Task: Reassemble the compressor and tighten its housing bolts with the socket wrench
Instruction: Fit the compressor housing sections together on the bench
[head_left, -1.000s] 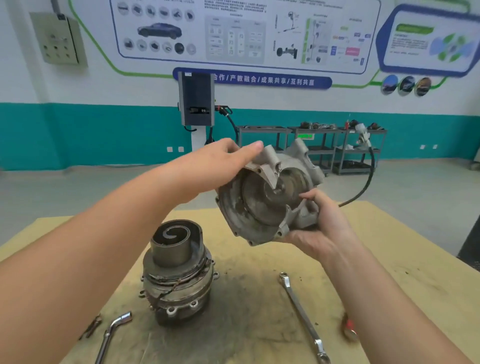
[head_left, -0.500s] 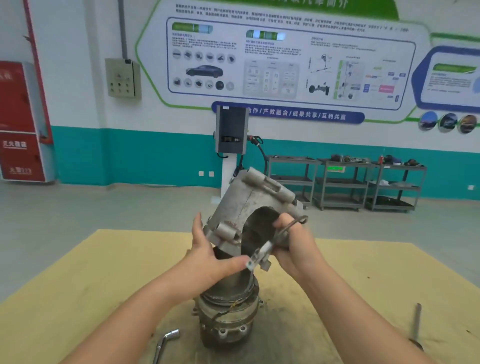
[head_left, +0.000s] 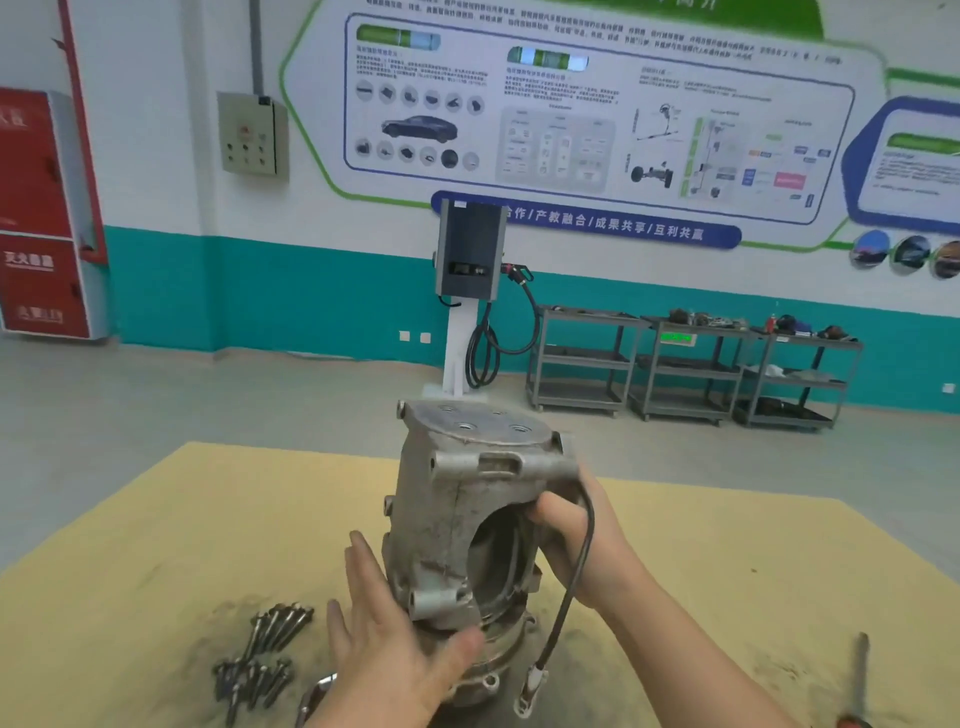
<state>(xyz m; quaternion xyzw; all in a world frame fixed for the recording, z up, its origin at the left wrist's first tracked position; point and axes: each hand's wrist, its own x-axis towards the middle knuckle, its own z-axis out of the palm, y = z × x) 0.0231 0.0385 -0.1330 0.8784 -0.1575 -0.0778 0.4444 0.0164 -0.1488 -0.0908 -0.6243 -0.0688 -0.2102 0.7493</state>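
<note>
**Head view: housing set upright on the compressor base, both hands on it**

Head camera looks down over a yellow-topped table (head_left: 156, 545) in a workshop. Near the middle of the table's near part stands the compressor base (head_left: 493, 654), a round grey casting with bolt lugs around its rim. On top of it sits the compressor housing (head_left: 457, 519), a tall, worn aluminium shell standing close to upright, its flat round end plate with threaded holes facing up. A large oval opening in its side faces the camera and shows the dark inside.

The left hand (head_left: 395, 644) lies flat against the lower left of the housing, fingers stretched upward along the wall and thumb pressed at the seam where housing meets base; it is spread rather than curled, steadying more than gripping. The right hand (head_left: 582, 540) is on the right side of the housing, its thumb hooked over the edge of the oval opening and the remaining fingers hidden behind the shell, so it grips the housing wall.

A black cable (head_left: 576, 571) runs from the upper right of the housing, loops over the right wrist and hangs down to a small metal connector (head_left: 532, 686) just in front of the base.

To the left on the table lies a loose cluster of bolts (head_left: 265, 654), near the left hand but not touching it. Just right of them, at the lower edge, the bright bent end of a socket wrench (head_left: 317, 693) shows, partly hidden by the left forearm. At the far right edge of the table lies a slim dark tool (head_left: 862, 675), blurred.
</note>
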